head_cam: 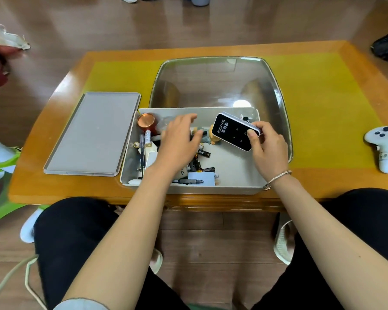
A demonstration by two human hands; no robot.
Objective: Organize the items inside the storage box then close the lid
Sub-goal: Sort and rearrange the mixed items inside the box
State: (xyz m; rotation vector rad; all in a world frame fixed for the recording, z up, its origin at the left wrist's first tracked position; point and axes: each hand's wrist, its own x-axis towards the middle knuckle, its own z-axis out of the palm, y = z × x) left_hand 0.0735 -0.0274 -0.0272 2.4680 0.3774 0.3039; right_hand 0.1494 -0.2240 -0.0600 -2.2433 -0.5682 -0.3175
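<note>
A grey storage box (238, 175) stands open at the table's near edge. Its flat grey lid (92, 135) lies on the table to its left. My right hand (269, 148) grips a black-faced Wi-Fi device (233, 132) and holds it tilted over the box's right half. My left hand (179, 139) hovers over the box's middle, fingers relaxed and spread, above a dark pen-like item. Inside lie several black batteries (199, 162), a copper-topped tin (146, 121), pens (188, 181), a white card (202, 178) and small figurines (213, 136).
A clear plastic tub (276, 86) stands right behind the box. A white game controller (383, 146) rests at the table's right edge. My knees are close under the table's front edge. A yellow mat (323, 113) covers the tabletop.
</note>
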